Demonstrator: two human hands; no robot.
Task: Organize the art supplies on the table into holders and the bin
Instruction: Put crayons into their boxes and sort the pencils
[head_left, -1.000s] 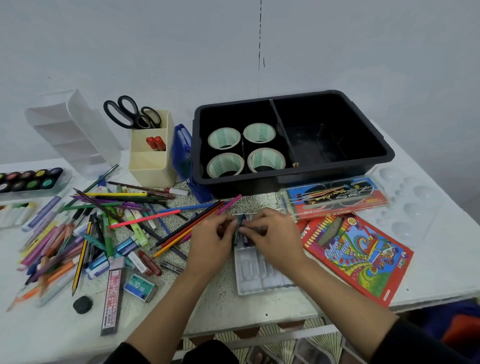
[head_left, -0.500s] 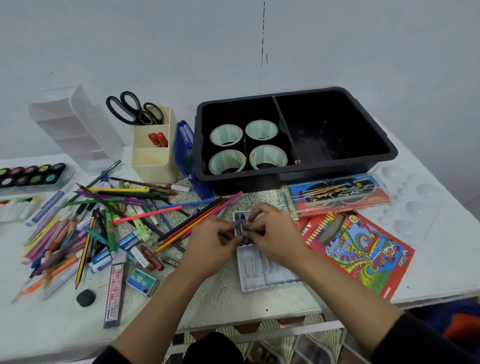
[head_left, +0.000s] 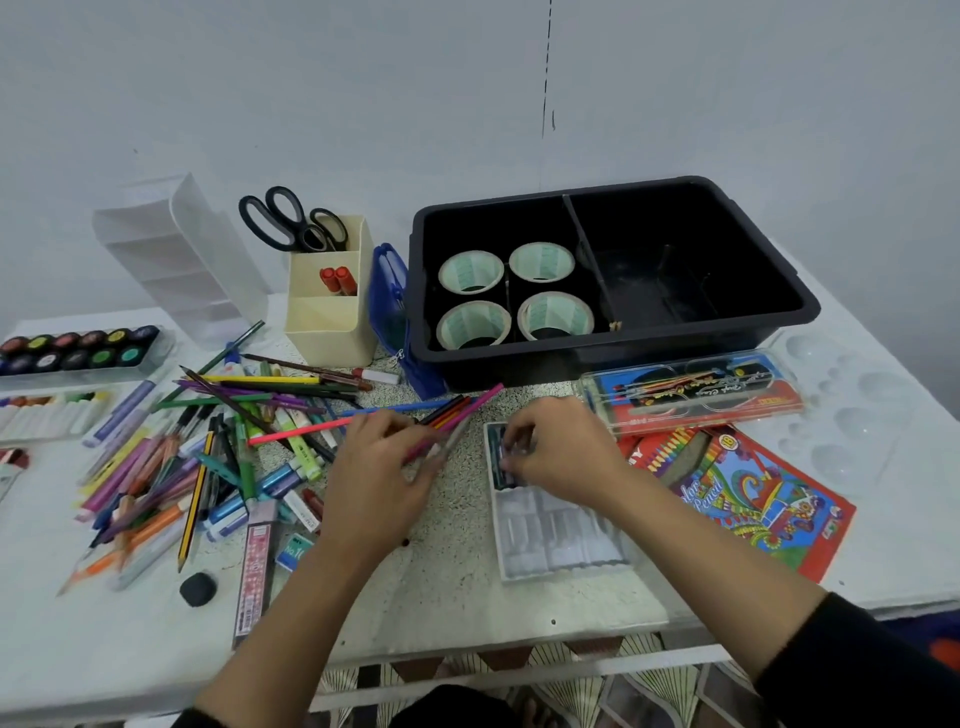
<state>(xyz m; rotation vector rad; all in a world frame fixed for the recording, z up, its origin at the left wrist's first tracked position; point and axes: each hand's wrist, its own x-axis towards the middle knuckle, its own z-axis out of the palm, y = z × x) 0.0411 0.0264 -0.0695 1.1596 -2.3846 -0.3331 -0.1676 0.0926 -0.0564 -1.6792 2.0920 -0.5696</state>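
Left hand (head_left: 379, 467) lies low over the table (head_left: 452, 587), its thumb and curled fingers pinching the near ends of a bundle of coloured pencils (head_left: 467, 408) that fans up toward the black bin (head_left: 613, 358); the fingertips are blurred. Right hand (head_left: 563, 454) is near it, fingers curled at the far end of a white plastic tray (head_left: 561, 540) and pinching a dark crayon (head_left: 501, 475) in the tray's top left corner. The bin stands behind both hands, with four tape rolls (head_left: 471, 270) in its left compartment. Left of the bin are a blue pouch (head_left: 387, 291) against its wall, a cream holder (head_left: 332, 332) with scissors (head_left: 291, 221) and two red markers (head_left: 337, 280), and a tilted white tiered holder (head_left: 192, 254). A loose heap of pens and pencils (head_left: 171, 467) covers the table's left side, with a paint set (head_left: 78, 351) behind it and a black eraser (head_left: 197, 588) in front. To the right lie a clear pencil case (head_left: 691, 397), a red colour-pencil box (head_left: 753, 499) and a white palette (head_left: 862, 415).
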